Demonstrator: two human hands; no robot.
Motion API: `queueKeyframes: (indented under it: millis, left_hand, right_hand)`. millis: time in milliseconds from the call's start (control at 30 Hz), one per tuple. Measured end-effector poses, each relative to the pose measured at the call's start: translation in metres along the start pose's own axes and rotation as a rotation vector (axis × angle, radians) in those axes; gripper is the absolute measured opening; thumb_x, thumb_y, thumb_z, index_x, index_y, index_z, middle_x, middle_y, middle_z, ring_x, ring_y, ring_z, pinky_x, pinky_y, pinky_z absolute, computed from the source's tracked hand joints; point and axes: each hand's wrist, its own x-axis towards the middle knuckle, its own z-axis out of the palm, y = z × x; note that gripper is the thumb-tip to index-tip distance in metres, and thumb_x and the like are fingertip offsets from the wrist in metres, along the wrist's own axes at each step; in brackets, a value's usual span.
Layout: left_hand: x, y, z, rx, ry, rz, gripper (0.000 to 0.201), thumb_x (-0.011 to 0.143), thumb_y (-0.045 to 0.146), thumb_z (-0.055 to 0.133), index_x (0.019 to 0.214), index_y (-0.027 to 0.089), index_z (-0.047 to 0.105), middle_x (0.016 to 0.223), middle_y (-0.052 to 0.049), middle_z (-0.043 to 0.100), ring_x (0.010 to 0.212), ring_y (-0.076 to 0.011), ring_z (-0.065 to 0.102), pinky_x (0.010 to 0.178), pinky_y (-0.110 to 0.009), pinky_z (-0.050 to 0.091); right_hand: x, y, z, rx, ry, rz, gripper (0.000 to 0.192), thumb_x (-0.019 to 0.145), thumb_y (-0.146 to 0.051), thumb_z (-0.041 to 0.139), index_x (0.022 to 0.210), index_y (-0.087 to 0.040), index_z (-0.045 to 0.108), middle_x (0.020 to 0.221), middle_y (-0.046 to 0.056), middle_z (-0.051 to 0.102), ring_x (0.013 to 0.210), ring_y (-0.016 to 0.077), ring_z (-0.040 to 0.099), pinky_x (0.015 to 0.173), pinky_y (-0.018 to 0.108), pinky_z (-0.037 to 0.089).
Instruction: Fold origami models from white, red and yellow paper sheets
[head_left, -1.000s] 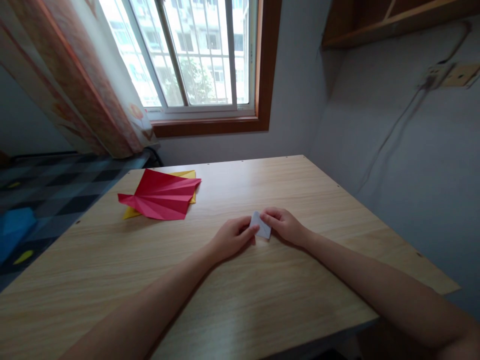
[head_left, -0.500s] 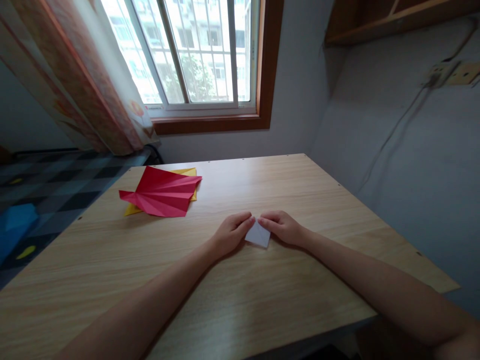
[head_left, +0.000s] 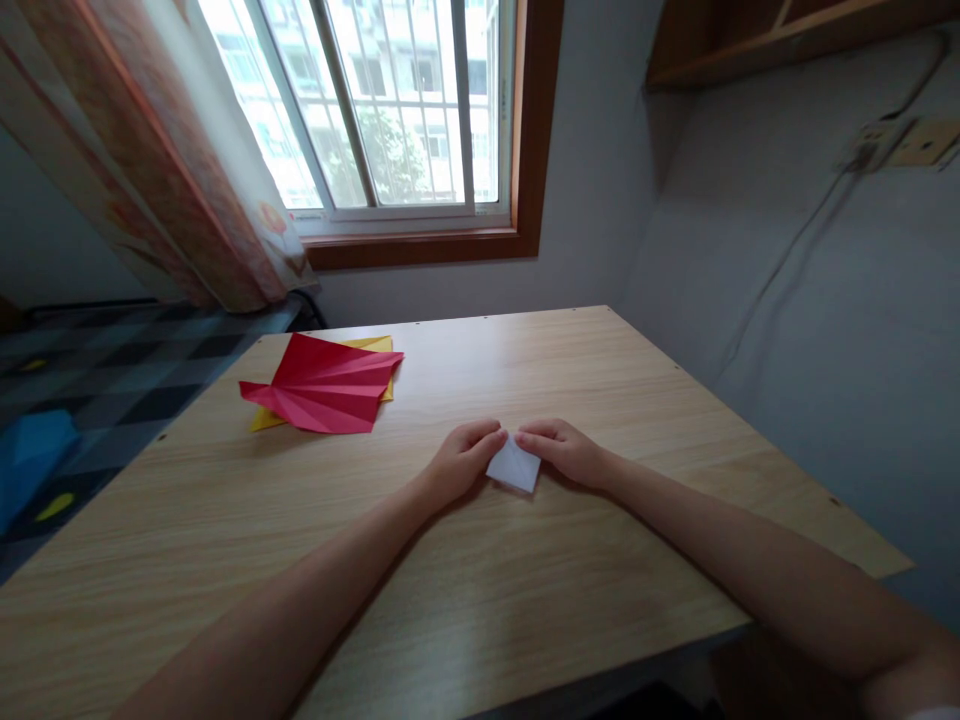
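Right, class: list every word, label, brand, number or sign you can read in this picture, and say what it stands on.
There are none to read.
Small white folded paper, held between left hand and right hand: blank.
Red folded paper on yellow paper: only creases, no print.
Wooden table: plain wood grain.
Curtain: a printed pattern, no letters.
Wall socket: any marking is too small to tell.

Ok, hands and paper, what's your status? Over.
Left hand and right hand both pinching the small white folded paper, low over the wooden table. Red creased paper on a yellow sheet, far left, apart. Nothing in between.
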Motion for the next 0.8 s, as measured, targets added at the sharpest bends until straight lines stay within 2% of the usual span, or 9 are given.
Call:
queueKeyframes:
  millis: [100, 367, 667, 800]
  left_hand:
    - [0.0008, 0.0011, -0.0024, 0.011, -0.028, 0.012, 0.034, 0.084, 0.044, 0.051, 0.061, 0.02, 0.043, 0.063, 0.003, 0.043, 0.063, -0.013, 0.041, 0.058, -0.026, 0.034]
    - [0.0011, -0.001, -0.0047, -0.171, -0.094, -0.099, 0.034, 0.081, 0.047, 0.057, 0.065, 0.019, 0.048, 0.061, 0.004, 0.041, 0.061, -0.012, 0.038, 0.056, -0.025, 0.03]
    - [0.0018, -0.0025, -0.0016, -0.28, -0.036, -0.137, 0.033, 0.077, 0.044, 0.063, 0.063, 0.019, 0.048, 0.061, 0.004, 0.04, 0.059, -0.0116, 0.036, 0.054, -0.025, 0.028]
    - [0.0013, -0.0019, 0.0011, -0.32, 0.036, -0.14, 0.033, 0.075, 0.044, 0.065, 0.063, 0.019, 0.047, 0.06, 0.004, 0.039, 0.058, -0.0112, 0.035, 0.053, -0.024, 0.028]
  right_hand:
    - [-0.0017, -0.0008, -0.0003, -0.03, -0.006, 0.006, 0.048, 0.086, -0.06, 0.056, 0.063, -0.018, 0.051, 0.061, -0.003, 0.043, 0.059, 0.0117, 0.037, 0.056, 0.026, 0.03]
    - [-0.002, 0.0007, -0.0023, -0.054, -0.018, -0.006, 0.049, 0.087, -0.059, 0.054, 0.062, -0.018, 0.048, 0.06, -0.004, 0.039, 0.058, 0.0108, 0.035, 0.054, 0.025, 0.028]
    - [0.0004, -0.0034, -0.0002, -0.025, 0.012, -0.02, 0.048, 0.085, -0.059, 0.057, 0.062, -0.017, 0.052, 0.057, -0.004, 0.041, 0.056, 0.0106, 0.036, 0.053, 0.025, 0.028]
    - [0.001, -0.0005, -0.0019, -0.001, 0.008, 0.007, 0.048, 0.083, -0.06, 0.058, 0.062, -0.017, 0.051, 0.057, -0.004, 0.043, 0.056, 0.0108, 0.037, 0.053, 0.025, 0.03]
